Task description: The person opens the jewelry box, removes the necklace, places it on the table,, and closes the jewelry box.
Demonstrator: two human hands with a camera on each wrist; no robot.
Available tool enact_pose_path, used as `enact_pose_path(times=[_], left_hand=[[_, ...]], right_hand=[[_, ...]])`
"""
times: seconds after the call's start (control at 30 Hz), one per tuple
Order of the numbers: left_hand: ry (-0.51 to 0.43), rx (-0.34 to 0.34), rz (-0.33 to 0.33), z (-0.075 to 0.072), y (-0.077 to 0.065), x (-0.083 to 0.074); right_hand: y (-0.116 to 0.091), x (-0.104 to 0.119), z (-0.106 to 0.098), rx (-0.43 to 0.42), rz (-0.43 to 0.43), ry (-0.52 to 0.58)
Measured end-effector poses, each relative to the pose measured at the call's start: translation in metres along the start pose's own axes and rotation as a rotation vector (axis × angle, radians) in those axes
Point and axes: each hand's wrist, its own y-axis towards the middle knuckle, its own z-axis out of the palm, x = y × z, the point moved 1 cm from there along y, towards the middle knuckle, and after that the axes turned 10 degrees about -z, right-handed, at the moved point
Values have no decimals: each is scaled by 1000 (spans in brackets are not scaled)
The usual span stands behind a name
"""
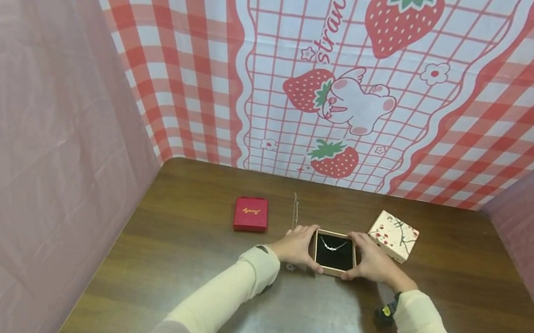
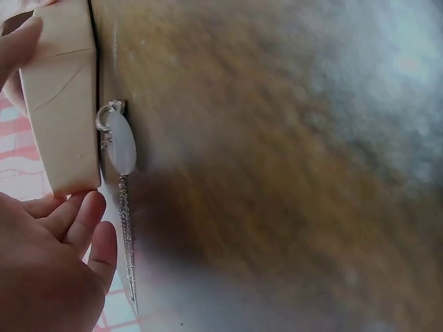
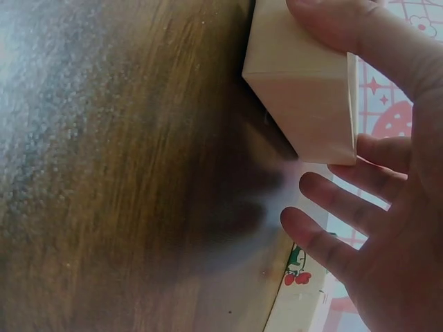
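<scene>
Between both hands is a small cream jewelry box (image 1: 332, 272) with its top off. On its black insert (image 1: 336, 261) lies a thin silver necklace (image 1: 333, 249) with a row of small stones. My left hand (image 1: 297, 246) grips the left side, thumb at the near corner and fingers at the far one. From the right, my right hand (image 1: 375, 261) grips it the same way. The right wrist view shows that box's plain side wall (image 3: 304, 111) close over the wood, some fingers spread past it. Beside the box in the left wrist view is a white oval pendant (image 2: 122, 144) with a chain (image 2: 126, 221).
A red box (image 1: 251, 215) with gold lettering sits left of the hands. Behind my right hand is a cream box lid (image 1: 395, 236) with red blossoms. The loose chain (image 1: 296, 211) runs behind my left hand. A strawberry-print cloth (image 1: 266, 103) hangs at the back of the wooden table (image 1: 169, 267).
</scene>
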Motion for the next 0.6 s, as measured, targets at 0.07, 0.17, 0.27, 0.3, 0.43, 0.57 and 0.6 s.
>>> enact_pose_path(times=[0.07, 0.17, 0.27, 0.3, 0.43, 0.57, 0.6], left_hand=[[-4, 7, -5, -1, 0, 0], [-16, 18, -19, -1, 1, 0], [-40, 27, -39, -2, 0, -1], [-48, 29, -46, -3, 0, -1], [-56, 32, -52, -5, -1, -1], [-43, 38, -39, -7, -1, -1], [-35, 36, -35, -7, -1, -1]], right_hand=[[0, 0, 0, 0, -2, -2], [-1, 1, 0, 3, -10, -20], [-1, 2, -1, 5, -16, -38], [-1, 3, -2, 5, -20, -45], [0, 5, -3, 17, -24, -56], [-1, 5, -6, 44, -31, -53], [-1, 5, -6, 50, -36, -57]])
